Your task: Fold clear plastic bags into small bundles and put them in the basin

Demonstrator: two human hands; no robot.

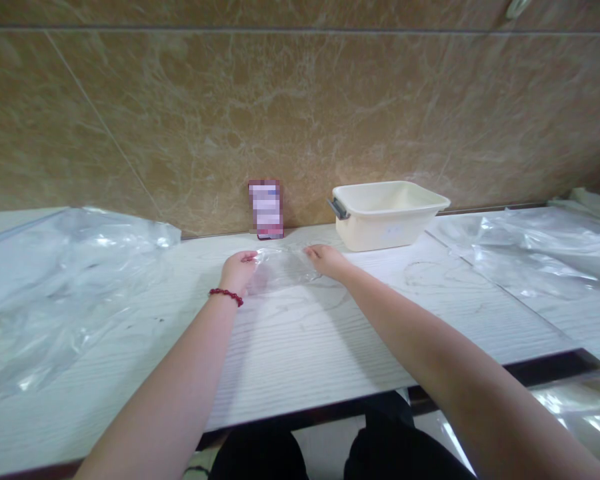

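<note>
A small clear plastic bag [286,268] is stretched between my two hands, just above or on the white wood-grain table [300,360]. My left hand [239,270], with a red bead bracelet at the wrist, pinches the bag's left end. At the opposite end, my right hand [325,259] grips it between thumb and fingers. Whether anything lies inside the bag cannot be made out; it looks see-through. Behind the hands, a phone [267,209] with a blurred screen leans upright against the wall. A cream plastic tub [380,230] with a grey handle stands right of my right hand.
Large clear plastic sheets or bags [95,267] cover the table's left side. More clear plastic [540,253] lies at the right. A brown marbled wall [300,120] bounds the table's back. The dark front edge [320,417] runs just before my legs.
</note>
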